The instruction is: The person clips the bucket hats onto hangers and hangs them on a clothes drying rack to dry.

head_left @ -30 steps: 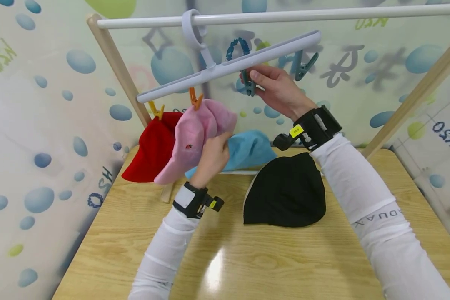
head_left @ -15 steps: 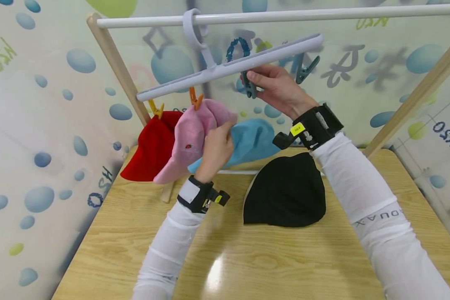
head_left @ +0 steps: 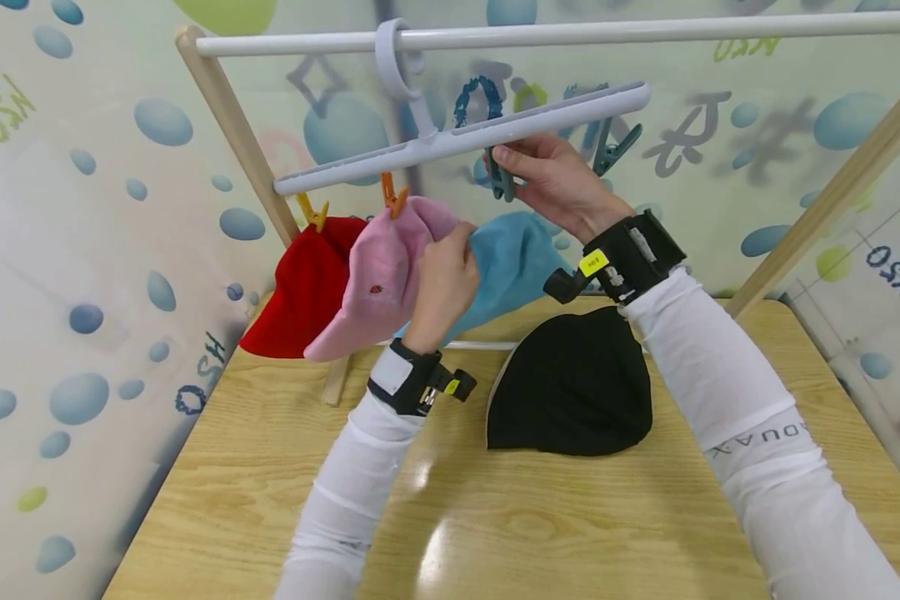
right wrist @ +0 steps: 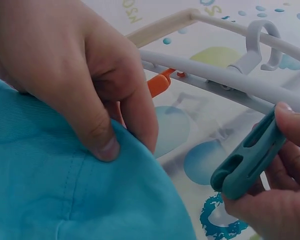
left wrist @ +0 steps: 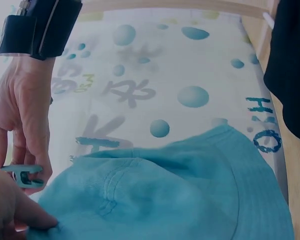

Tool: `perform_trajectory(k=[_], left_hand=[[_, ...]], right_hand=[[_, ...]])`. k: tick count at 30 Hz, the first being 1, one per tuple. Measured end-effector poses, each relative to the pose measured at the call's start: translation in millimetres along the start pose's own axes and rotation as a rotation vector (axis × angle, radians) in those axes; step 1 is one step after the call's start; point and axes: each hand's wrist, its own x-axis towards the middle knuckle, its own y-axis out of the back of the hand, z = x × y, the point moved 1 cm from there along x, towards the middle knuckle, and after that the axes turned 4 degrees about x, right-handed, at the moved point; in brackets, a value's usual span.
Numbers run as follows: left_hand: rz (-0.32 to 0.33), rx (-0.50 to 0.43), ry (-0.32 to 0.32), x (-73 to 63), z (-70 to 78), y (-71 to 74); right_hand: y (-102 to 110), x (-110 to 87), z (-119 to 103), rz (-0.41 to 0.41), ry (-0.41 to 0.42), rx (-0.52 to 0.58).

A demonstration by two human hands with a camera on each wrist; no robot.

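Note:
My left hand [head_left: 447, 282] pinches the edge of a light blue bucket hat [head_left: 521, 262], which hangs from the fingers between the pink hat and the right arm. In the right wrist view the thumb presses on the blue cloth [right wrist: 50, 175]. Up under the hanger [head_left: 465, 137], my right hand [head_left: 562, 179] holds a dark green clothespin [head_left: 501, 177] between thumb and fingers. That clothespin [right wrist: 247, 155] is a short distance from the hat's edge in the right wrist view. A second green clothespin [head_left: 613, 150] hangs at the hanger's right end.
A red hat [head_left: 311, 292] hangs from a yellow clothespin [head_left: 313, 212], and a pink hat [head_left: 382, 283] from an orange one [head_left: 394, 197]. The tilted hanger hooks over a white rail [head_left: 645, 31]. A black hat [head_left: 573, 383] lies on the wooden table [head_left: 540, 525].
My left hand has risen and moved right, lifting the blue hat toward the clothespin in the right hand. The hanger's right end has dipped slightly; the right hand has barely moved.

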Motion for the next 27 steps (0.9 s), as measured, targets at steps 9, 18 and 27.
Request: perform_trajectory(k=[9, 18, 27], left_hand=[[0.036, -0.003, 0.039, 3.5, 10.0, -0.1], [0.125, -0.033, 0.035, 5.6, 12.8, 2.7], [0.178, -0.054, -0.001, 5.4, 17.2, 8.2]], right_hand=[[-6, 2.9, 0, 0.088, -0.009, -0.019], [-7, 2.6, 0, 0.099, -0.016, -0.004], [-5, 1.4, -1, 0.095, -0.004, -0.01]])
